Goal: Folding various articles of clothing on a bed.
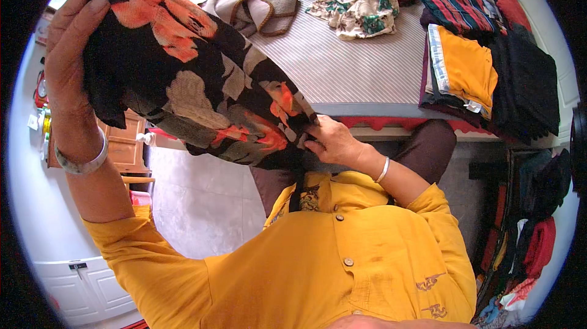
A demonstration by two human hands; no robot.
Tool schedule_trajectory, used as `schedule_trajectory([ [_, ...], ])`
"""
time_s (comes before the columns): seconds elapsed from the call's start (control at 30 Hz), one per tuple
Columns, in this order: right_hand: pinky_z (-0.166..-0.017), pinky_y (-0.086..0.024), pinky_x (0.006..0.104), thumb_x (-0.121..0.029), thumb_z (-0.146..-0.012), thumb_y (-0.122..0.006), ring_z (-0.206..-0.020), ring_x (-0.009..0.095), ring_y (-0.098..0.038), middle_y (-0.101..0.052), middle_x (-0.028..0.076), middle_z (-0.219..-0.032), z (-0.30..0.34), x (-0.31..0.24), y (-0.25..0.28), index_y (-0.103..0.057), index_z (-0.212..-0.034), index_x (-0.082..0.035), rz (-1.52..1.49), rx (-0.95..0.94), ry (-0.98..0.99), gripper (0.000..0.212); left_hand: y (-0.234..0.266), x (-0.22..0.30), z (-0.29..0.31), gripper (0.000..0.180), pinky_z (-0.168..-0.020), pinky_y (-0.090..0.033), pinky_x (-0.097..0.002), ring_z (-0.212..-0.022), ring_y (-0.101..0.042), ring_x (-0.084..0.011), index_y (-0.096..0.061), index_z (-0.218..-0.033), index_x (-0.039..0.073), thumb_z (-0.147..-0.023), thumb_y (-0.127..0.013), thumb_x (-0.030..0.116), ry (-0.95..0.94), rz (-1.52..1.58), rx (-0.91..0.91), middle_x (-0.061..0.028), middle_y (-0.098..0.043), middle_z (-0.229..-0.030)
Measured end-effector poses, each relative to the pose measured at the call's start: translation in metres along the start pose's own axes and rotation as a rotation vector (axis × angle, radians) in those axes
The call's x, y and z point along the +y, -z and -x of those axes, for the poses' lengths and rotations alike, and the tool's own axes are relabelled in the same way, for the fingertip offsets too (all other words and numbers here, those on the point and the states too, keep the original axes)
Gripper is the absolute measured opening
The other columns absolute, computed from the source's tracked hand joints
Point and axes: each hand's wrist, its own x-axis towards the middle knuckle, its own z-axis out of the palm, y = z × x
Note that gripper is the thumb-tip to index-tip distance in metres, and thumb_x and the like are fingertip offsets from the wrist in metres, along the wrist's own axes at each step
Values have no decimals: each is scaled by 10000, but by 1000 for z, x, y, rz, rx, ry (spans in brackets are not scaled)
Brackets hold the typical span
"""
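On the bed point(361, 75), you have bare striped room between its front edge and the crumpled green-and-white cloth point(361, 11), with folded clothes point(468, 72) bounding it rightward. The dark floral cloth point(189, 94) is stretched up before you: your left hand point(68, 57) has fingers gripping its upper-left end; your right hand's point(339, 144) fingers pinch its narrow right end.

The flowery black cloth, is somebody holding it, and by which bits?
Yes: the left hand holds the flowery black cloth by its upper-left end, and the right hand grips its lower-right end.
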Motion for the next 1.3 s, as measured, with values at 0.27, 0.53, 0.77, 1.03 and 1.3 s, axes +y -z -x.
schedule_trajectory([
  [0.27,-630,-445,443,-55,-705,-564,-713,380,-534,-533,189,-724,-11,8,15,-553,-629,-17,-53,1,15,86,-3,7,6,413,-1023,-336,-315,-1147,-490,-186,-530,-1233,-15,-889,-483,209,46,-15,-103,-132,-542,-1220],
  [0.53,-544,-435,359,-18,-756,-531,-579,296,-563,-557,172,-657,-16,11,141,-605,-773,43,-66,168,-128,97,5,-37,25,323,-861,-487,-257,-980,-596,-124,-552,-1220,9,-923,-487,118,260,297,-4,-79,-616,-1097],
  [0.77,-553,-379,238,-19,-804,-499,-634,86,-516,-602,44,-718,-7,-2,185,-641,-876,57,-233,75,-265,176,7,-64,28,304,-815,-498,-229,-940,-606,-110,-568,-1203,12,-927,-487,109,209,178,30,-71,-627,-1081],
  [1.03,-511,-383,298,-42,-773,-534,-568,124,-488,-526,70,-619,12,-13,151,-563,-734,35,-178,-58,-105,91,18,-81,31,297,-792,-509,-226,-908,-618,-109,-573,-1199,17,-933,-473,103,231,337,134,-68,-636,-1046],
  [1.3,-509,-358,268,-61,-821,-531,-581,84,-433,-454,26,-616,7,-6,141,-563,-753,25,-426,-52,-303,114,29,-64,18,362,-895,-513,-353,-1035,-605,-237,-462,-1299,33,-962,-415,157,264,358,-4,-161,-597,-1130],
])
